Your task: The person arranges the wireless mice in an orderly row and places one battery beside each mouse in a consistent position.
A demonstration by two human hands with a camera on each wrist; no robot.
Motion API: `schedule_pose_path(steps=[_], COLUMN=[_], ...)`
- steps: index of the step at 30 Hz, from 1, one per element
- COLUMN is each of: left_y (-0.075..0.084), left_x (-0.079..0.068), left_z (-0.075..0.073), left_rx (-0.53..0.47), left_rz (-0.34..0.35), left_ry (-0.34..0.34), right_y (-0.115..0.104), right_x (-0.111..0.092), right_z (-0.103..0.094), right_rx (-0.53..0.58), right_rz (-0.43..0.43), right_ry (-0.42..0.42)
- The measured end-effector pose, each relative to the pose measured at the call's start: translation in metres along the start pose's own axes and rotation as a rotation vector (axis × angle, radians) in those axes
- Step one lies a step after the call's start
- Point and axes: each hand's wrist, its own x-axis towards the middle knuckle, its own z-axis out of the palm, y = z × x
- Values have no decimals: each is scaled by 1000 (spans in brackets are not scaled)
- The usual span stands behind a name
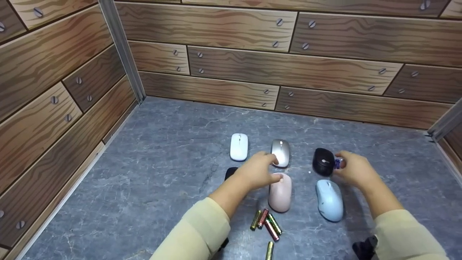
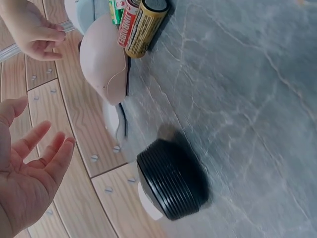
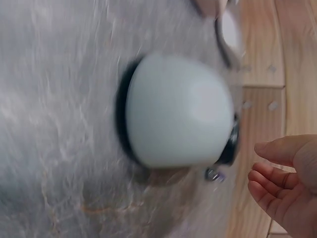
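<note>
My left hand [image 1: 257, 170] hovers with spread, empty fingers, its fingertips overlapping the silver mouse [image 1: 281, 153] and the pink mouse [image 1: 280, 193] in the head view. In the left wrist view, a ridged black mouse [image 2: 171, 183] lies below that hand. Thumb and fingers apart, my right hand [image 1: 355, 169] reaches beside the black mouse [image 1: 323, 161] on the right. A small shiny blue-purple thing [image 1: 338, 163] lies between its fingertips and that mouse; its kind is unclear. The right wrist view shows this hand [image 3: 287, 183] with a gap between thumb and fingers.
A light blue mouse [image 1: 330, 200] sits in front of the right-hand black one. Further back stands a white mouse [image 1: 239, 147]. Several loose batteries [image 1: 271, 230] lie near the front of the grey marbled table [image 1: 108, 202]. Wood-patterned walls [image 1: 216, 57] border it at the back and left.
</note>
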Motion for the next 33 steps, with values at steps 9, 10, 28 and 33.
schedule_pose_path(steps=[9, 10, 28, 33], left_y=[-7, -8, -16, -13], left_x=[-19, -21, -58, -66], left_z=[-5, -5, -5, -2], left_rx=[-30, -27, -15, -7], left_rz=[-3, -1, 89, 118], left_ry=[38, 41, 55, 53], right_y=[-49, -55, -116, -125], right_x=[-24, -27, -74, -87], right_z=[2, 2, 29, 41], right_rx=[30, 30, 91, 92], right_rz=[-132, -141, -346, -396], right_ry=[20, 10, -41, -88])
